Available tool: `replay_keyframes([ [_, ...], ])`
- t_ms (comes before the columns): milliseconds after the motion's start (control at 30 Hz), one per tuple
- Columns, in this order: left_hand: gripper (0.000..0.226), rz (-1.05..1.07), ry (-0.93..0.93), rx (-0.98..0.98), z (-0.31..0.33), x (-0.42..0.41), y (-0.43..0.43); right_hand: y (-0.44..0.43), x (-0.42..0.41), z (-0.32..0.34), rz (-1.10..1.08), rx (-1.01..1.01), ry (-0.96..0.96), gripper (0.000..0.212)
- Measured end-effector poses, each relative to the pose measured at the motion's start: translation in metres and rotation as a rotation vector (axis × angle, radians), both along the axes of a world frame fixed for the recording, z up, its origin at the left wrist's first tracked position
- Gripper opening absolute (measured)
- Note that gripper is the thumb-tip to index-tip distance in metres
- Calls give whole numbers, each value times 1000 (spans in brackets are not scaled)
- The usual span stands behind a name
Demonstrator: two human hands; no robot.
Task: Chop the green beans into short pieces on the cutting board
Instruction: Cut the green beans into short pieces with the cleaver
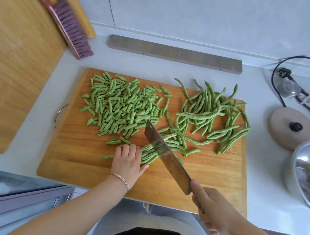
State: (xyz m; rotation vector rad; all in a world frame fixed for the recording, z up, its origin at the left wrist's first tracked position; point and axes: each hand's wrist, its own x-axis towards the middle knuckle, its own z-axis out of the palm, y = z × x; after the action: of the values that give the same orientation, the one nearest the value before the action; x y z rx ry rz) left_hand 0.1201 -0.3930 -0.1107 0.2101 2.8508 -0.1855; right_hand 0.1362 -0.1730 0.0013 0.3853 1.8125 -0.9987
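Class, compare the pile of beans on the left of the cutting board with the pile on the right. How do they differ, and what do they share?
The left pile holds short cut pieces; the right pile holds long whole beans. The left pile is dense and heaped; the right pile is loose, with curved, tangled beans. The left pile lies beyond the left hand; the right pile lies beyond the cleaver. Both are green and rest on the same cutting board.

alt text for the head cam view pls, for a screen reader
A right hand holds a cleaver over a bundle of green beans pinned by the left hand on a wooden cutting board, chopped pieces piled left, whole beans right.
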Motion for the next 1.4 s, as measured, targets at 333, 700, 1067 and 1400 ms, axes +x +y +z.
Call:
replay_keyframes([
  [333, 52, -76, -110, -77, 4, -11, 8, -14, 2, -21, 182, 171, 176, 57],
  [700, 50, -83, -176, -137, 6, -20, 3, -31, 6, -49, 168, 164, 247, 56],
  [1067, 56, -33, -140, -121, 13, -36, 19, -1, -8, -12, -119, -74, 130, 54],
  [1400, 70, 125, 50, 149, 18, 11, -28, -4, 1, -5, -17, -9, 52, 56],
])
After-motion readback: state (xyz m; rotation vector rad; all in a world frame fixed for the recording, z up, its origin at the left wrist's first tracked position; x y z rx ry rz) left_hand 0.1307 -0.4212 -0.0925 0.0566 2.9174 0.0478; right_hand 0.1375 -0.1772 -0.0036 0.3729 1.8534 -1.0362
